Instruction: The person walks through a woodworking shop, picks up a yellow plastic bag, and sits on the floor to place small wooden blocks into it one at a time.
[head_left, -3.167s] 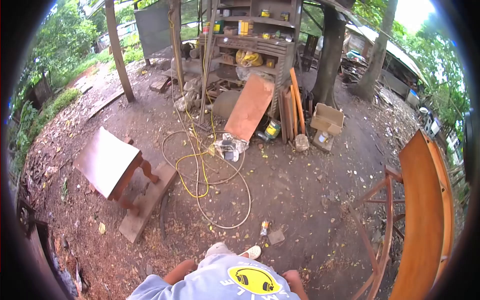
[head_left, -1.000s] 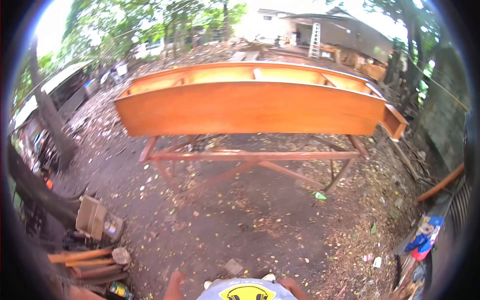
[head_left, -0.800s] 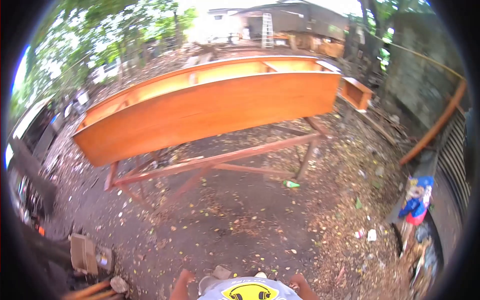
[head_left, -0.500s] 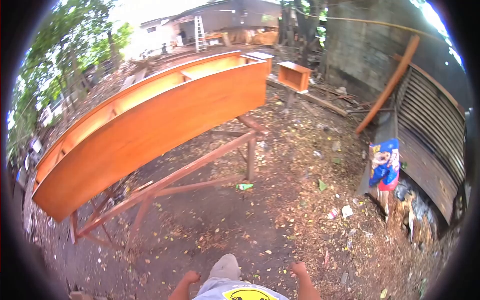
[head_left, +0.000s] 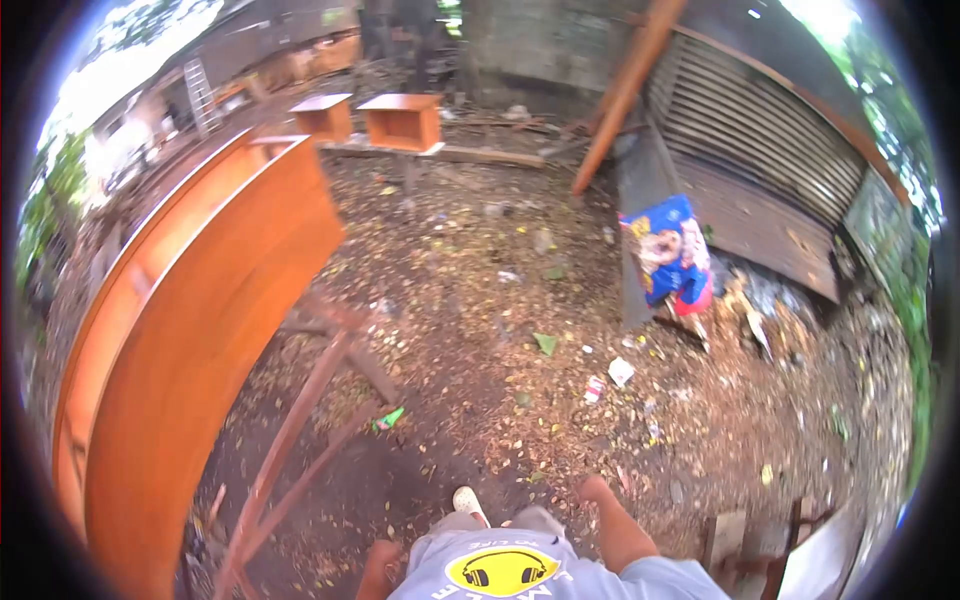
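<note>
My left hand (head_left: 379,557) is half hidden, my right hand (head_left: 596,489) curled and empty, both apart. I might trip on the legs (head_left: 300,430) under the orange board (head_left: 190,340).

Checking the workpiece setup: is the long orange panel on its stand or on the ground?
On the stand. The panel rests on edge atop the reddish frame, whose rails and legs show beneath its lower edge.
</note>
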